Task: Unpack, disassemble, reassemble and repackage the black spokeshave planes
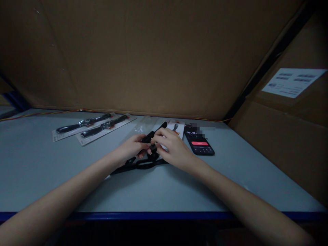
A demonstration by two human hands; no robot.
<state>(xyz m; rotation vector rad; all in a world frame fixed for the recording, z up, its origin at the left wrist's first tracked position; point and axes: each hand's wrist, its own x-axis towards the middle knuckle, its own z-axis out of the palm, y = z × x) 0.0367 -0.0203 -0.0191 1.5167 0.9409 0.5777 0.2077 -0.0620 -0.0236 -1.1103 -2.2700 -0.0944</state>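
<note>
At the middle of the table, my left hand (133,149) is closed, thumb and fingers pinching a slim black part (147,138). My right hand (174,148) meets it from the right, fingers bent and closed on the same black part near its middle. What lies between the fingertips is partly hidden. Below both hands rests a long black piece (145,166) with a widened middle, lying on the tabletop. Just behind them are a clear plastic bag (143,124) and a printed white card (180,127), the card half covered by my right hand.
Two carded packs, a left pack (74,128) and a right pack (98,131), hold black handled items under clear plastic. A phone (201,141) showing a timer lies right of my hands. Cardboard walls (164,61) stand behind and at right. The table's blue edge (153,216) runs in front.
</note>
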